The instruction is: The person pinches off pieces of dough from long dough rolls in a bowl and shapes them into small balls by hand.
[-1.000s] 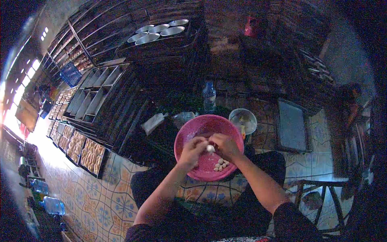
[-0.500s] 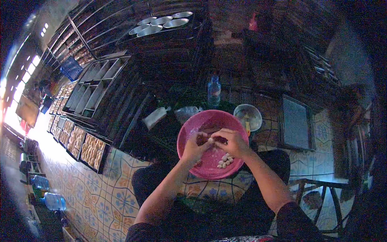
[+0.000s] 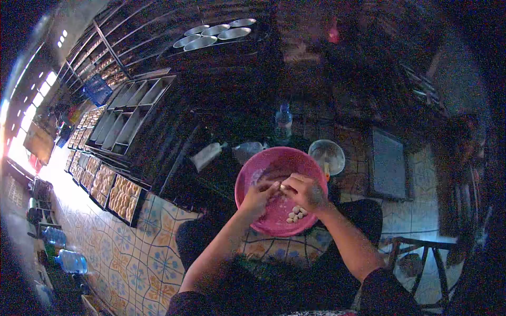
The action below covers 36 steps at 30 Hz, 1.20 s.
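Pale balls, a small cluster apparently already shaped, lay in the pink basin. Left hand and right hand nearly met, fingers curled; another piece's presence and the number left were unclear.

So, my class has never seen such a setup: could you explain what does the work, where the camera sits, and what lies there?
There is no machine here: a person works with two bare hands. The camera is worn on the head, looking forward and down. The left hand and right hand meet over a pink basin, where small pale pieces lie. Another pale piece shows at the fingertips; which hand holds it is unclear. Beyond the basin stand a round bowl and a bottle.
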Tool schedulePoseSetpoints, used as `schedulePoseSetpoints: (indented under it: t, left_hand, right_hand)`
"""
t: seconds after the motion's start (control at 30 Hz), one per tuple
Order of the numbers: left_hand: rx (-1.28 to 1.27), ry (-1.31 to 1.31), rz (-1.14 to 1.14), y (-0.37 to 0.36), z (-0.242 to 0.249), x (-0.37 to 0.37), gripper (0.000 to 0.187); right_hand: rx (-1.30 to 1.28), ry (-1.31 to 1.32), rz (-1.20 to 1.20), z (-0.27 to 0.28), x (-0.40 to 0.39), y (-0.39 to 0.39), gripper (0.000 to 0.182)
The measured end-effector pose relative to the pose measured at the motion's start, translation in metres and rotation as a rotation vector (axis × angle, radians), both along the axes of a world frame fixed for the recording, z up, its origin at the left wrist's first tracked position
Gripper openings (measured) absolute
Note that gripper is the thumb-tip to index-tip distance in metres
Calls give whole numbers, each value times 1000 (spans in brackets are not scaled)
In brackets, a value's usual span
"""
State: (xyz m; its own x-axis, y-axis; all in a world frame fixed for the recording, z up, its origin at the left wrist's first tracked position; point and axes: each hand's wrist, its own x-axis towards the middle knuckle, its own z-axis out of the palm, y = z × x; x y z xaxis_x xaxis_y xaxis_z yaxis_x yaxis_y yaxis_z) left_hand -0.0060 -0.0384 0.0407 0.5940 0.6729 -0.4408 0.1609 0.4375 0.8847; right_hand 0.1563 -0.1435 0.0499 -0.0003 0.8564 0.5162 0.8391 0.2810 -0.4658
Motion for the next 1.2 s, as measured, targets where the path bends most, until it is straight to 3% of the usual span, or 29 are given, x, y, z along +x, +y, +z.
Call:
schedulePoseSetpoints:
  t: [0.07, 0.1, 0.3, 0.4, 0.47, 0.5, 0.57, 0.67, 0.77, 0.9, 0.97, 1.0, 1.07, 1.2]
  left_hand:
    - [-261, -203, -106, 9, -22, -5, 23]
    - [-265, -199, -109, 8, -22, -7, 23]
    - [-63, -281, -4, 15, -20, -9, 14]
    - [-41, -370, 78, 9, -19, -7, 12]
    - [285, -312, -47, 11, -26, -4, 15]
    - [285, -312, -51, 9, -22, -3, 15]
    - [539, -209, -122, 0, -7, -1, 18]
    - [591, -153, -54, -14, 2, 1, 13]
    - [564, -65, 44, -11, -8, 1, 14]
    - [429, -211, 126, 4, -36, 4, 19]
    - [533, -149, 0, 1, -26, 1, 19]
    - [531, -147, -6, -1, -20, 0, 19]
    - [270, -158, -53, -5, -9, 0, 14]
    - [516, -53, -1, -5, -3, 2, 19]
  right_hand:
    - [-48, 158, -42, 0, -5, -1, 25]
    - [-51, 162, -46, 2, -9, -1, 25]
    - [2, 250, 32, 7, -10, 3, 20]
    - [-100, 353, -12, 12, -6, -1, 18]
    - [-328, 953, -64, 5, -1, 0, 18]
    - [-325, 954, -68, -7, 3, 3, 18]
    - [-132, 829, -177, -35, 13, 9, 13]
    - [-113, 688, -119, -38, 7, 7, 12]
    - [-71, 668, -241, 11, -12, -2, 14]
    - [-100, 625, -118, 18, -8, -4, 16]
    - [13, 328, -36, 9, -4, -2, 18]
    - [12, 331, -41, 11, -4, -2, 18]
    - [-101, 420, -92, 17, -7, -3, 20]
    - [-17, 467, -115, 14, -15, -3, 21]
